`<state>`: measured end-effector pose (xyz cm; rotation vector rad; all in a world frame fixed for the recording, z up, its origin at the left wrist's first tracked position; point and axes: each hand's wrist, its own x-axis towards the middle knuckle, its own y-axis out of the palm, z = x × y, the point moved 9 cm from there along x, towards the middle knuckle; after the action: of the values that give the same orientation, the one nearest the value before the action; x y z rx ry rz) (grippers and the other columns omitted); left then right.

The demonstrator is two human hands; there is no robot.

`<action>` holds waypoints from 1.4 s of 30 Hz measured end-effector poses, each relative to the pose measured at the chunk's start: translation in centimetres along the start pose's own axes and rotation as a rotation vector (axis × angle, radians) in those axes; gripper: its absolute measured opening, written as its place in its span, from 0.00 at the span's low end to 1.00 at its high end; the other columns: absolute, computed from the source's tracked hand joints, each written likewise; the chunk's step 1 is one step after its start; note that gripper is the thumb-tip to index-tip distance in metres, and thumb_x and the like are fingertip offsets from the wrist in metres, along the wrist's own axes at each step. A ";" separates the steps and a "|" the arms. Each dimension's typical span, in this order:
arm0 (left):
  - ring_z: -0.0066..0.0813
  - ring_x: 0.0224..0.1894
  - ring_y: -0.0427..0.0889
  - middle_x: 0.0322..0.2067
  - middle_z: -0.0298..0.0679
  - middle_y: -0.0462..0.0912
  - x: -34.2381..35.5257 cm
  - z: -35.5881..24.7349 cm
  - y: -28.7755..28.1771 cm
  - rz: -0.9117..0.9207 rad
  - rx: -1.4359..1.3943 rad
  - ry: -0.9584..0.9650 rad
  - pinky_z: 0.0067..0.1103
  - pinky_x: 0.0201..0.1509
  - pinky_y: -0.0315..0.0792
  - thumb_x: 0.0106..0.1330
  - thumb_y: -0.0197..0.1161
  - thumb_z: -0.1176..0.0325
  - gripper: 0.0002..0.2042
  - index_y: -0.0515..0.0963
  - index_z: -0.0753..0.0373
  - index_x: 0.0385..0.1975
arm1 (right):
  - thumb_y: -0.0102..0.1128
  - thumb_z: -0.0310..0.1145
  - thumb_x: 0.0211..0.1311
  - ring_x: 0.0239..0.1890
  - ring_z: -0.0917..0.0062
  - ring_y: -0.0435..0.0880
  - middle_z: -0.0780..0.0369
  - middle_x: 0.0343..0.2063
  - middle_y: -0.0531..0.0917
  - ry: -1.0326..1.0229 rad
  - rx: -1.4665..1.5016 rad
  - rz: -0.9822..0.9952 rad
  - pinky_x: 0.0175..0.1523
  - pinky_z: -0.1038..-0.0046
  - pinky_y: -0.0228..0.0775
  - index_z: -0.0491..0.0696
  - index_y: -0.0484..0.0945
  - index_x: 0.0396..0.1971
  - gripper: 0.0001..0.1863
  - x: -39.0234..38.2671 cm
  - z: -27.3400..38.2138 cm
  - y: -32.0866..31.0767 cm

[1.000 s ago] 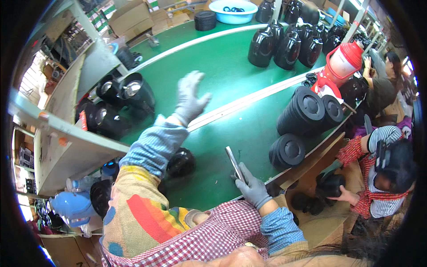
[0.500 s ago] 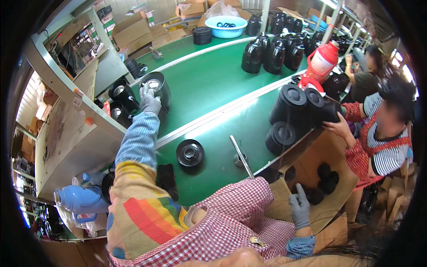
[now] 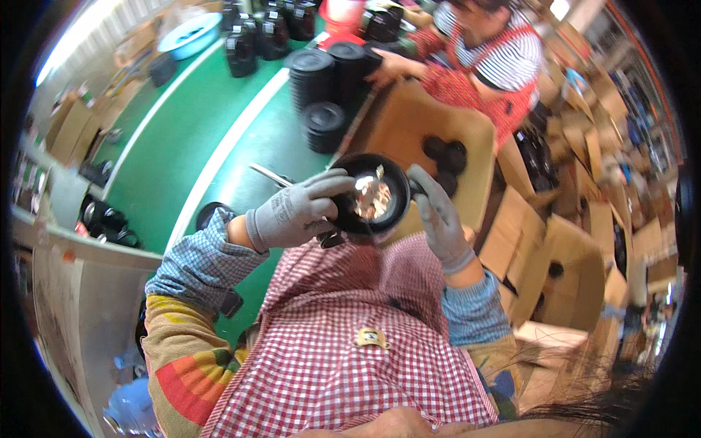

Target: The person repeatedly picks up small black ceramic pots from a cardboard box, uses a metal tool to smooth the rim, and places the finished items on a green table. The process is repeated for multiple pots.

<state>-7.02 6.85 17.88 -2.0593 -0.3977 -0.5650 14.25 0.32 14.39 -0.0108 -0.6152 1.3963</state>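
Note:
In front of my chest I hold a black, round thermos shell, its open end turned up toward me and bright silver showing inside. My left hand, in a grey glove, grips its left side, fingers over the rim and thumb lower down. The right hand, also gloved, is against the opposite side with its fingers pressed to the outer wall. Behind the left wrist, a dark round part on the green bench is partly covered by my sleeve. A metal rod stands out beyond the left hand.
Stacks of black round lids stand on the green bench. An open cardboard box with several black parts lies beyond my right hand. Across it a co-worker in a red apron reaches toward the lids. A blue basin sits far left.
My left hand has come from the bench's left end to my front, now with the thermos shell. The right hand has risen from beside the box to meet it. The view has swung right.

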 end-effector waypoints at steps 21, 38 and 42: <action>0.49 0.56 0.81 0.54 0.49 0.81 2.1 3.0 11.6 0.150 -0.293 -0.284 0.34 0.58 0.78 0.57 0.68 0.78 0.16 0.81 0.63 0.46 | 0.73 0.52 0.45 0.72 0.61 0.64 0.60 0.63 0.75 -0.149 -0.592 0.728 0.77 0.45 0.43 0.56 0.74 0.66 0.43 -9.4 -6.6 2.4; 0.49 0.74 0.62 0.70 0.47 0.69 -4.8 32.8 3.0 0.061 0.740 -0.726 0.40 0.76 0.56 0.61 0.71 0.57 0.32 0.74 0.57 0.66 | 0.61 0.73 0.49 0.49 0.61 0.80 0.55 0.32 0.86 0.170 -1.034 0.717 0.75 0.47 0.47 0.46 0.86 0.35 0.39 -6.3 -8.3 4.1; 0.52 0.71 0.67 0.67 0.47 0.73 -6.5 33.0 2.0 -0.032 0.671 -0.640 0.38 0.74 0.62 0.66 0.67 0.62 0.25 0.76 0.60 0.63 | 0.58 0.65 0.62 0.47 0.60 0.80 0.55 0.39 0.84 0.076 -0.740 0.194 0.67 0.52 0.59 0.48 0.84 0.45 0.32 -4.2 -6.9 -2.3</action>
<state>-3.78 33.74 -2.22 -1.5268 -0.8595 0.2244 19.00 -1.65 7.76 -0.7250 -1.0563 1.2740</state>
